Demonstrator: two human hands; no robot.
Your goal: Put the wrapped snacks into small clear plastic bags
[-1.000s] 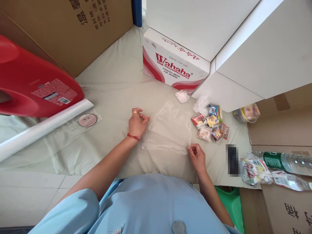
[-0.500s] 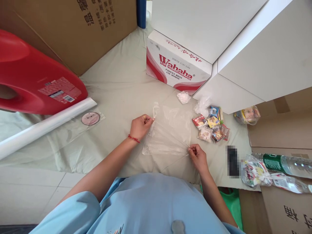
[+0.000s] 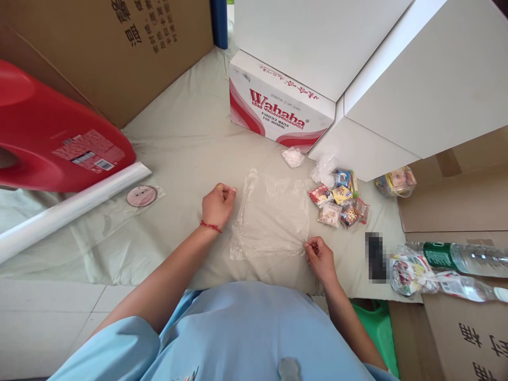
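A clear plastic bag (image 3: 273,217) lies spread flat on the cloth-covered surface in front of me, lightly creased. My right hand (image 3: 320,258) pinches its near right corner between thumb and fingers. To the left of the bag, a small gap away from its edge, is my left hand (image 3: 218,205), with a red cord on the wrist. Its fingers are curled closed, and nothing shows in them. Several small wrapped snacks (image 3: 341,196) sit in a cluster just right of the bag. Behind them is a crumpled clear plastic wrap (image 3: 324,169).
A red jug (image 3: 59,132) and a white roll (image 3: 75,211) occupy the left, beside a flat packet with a pink disc (image 3: 142,196). At the back stand a Wahaha carton (image 3: 278,108) and white cabinets (image 3: 381,127). Plastic bottles (image 3: 464,259) lie at right.
My left hand has let go of the bag's left edge and moved left, away from it. My right hand keeps its pinch on the corner. The whole view has shifted slightly.
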